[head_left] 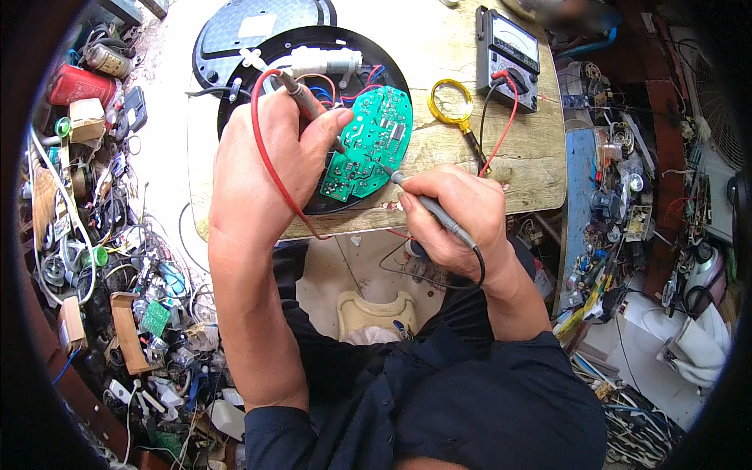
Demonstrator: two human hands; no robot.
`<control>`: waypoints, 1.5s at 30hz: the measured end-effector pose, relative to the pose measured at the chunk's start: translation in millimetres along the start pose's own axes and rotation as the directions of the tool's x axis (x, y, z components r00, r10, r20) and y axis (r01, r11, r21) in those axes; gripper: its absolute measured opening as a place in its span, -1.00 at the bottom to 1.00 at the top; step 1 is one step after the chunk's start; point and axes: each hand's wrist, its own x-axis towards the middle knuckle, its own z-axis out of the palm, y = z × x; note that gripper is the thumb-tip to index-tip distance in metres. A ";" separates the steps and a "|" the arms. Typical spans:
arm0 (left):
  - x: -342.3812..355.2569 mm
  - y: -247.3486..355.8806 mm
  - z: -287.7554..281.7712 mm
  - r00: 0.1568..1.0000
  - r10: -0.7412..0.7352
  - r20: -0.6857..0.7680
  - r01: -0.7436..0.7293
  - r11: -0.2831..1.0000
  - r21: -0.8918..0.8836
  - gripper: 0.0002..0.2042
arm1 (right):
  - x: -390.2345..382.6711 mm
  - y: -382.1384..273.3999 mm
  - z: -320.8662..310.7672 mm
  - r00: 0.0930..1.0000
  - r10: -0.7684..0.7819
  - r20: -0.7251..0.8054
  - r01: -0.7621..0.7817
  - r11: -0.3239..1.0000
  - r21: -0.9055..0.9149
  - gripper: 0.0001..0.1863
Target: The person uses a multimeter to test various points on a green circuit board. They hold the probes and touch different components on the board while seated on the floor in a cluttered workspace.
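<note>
My left hand [262,157] is closed around a grey test probe [291,84] with a red lead, its tip angled down at the left part of a green circuit board [374,129]. From the right, my right hand [458,211] grips a second grey probe [439,210], which trails a black lead. That probe's fine tip points at the board's middle; whether either tip makes contact I cannot tell. The board leans in a round black housing [403,72], beside a white cylindrical part [333,60] and coloured wires. My left hand covers the housing's left side.
An analog multimeter [511,48] with red and black leads stands at the table's far right. Near it lies a yellow-rimmed magnifying glass [465,124]. A dark flat cover [219,48] rests behind the housing. Heaped electronic scrap [157,321] fills the left floor; more parts [619,188] crowd the right.
</note>
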 end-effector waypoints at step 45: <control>0.9 -15.6 1.0 0.987 0.160 0.024 -0.158 0.983 -0.090 -0.57 | -3.6 -1.8 1.8 1.000 -0.014 0.012 0.014 1.000 -0.026 -0.78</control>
